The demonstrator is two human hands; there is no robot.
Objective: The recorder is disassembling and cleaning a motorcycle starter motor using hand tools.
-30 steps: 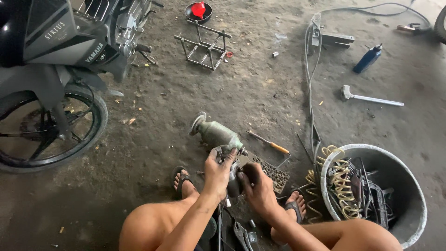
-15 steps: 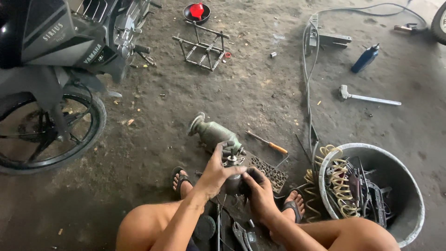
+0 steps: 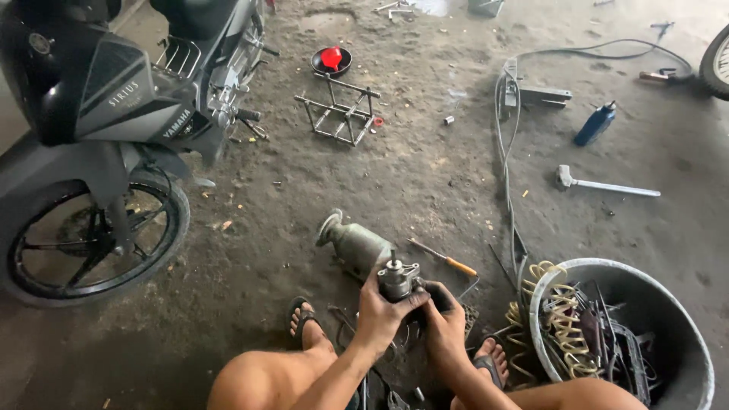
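I squat on a dirty concrete floor. My left hand (image 3: pixel 382 313) grips a small grey metal engine part (image 3: pixel 399 278) with a stud on top, held just above the floor between my feet. My right hand (image 3: pixel 444 324), dark with grease, holds the same part from the right side. Just beyond it lies a larger grey metal cylinder part (image 3: pixel 355 243) on its side. A screwdriver with an orange handle (image 3: pixel 444 259) lies to the right of that.
A dark motorbike (image 3: pixel 114 137) stands at the left with its front wheel near my left knee. A grey bucket (image 3: pixel 687 357) of tools and coiled yellow hose sits at the right. Farther off lie a metal frame (image 3: pixel 338 114), a red funnel in a pan (image 3: pixel 332 58), a hammer (image 3: pixel 604 183), a blue can (image 3: pixel 594 124) and cables.
The view has shifted slightly. Both hands have stayed on the small metal part, turning it a little upward.
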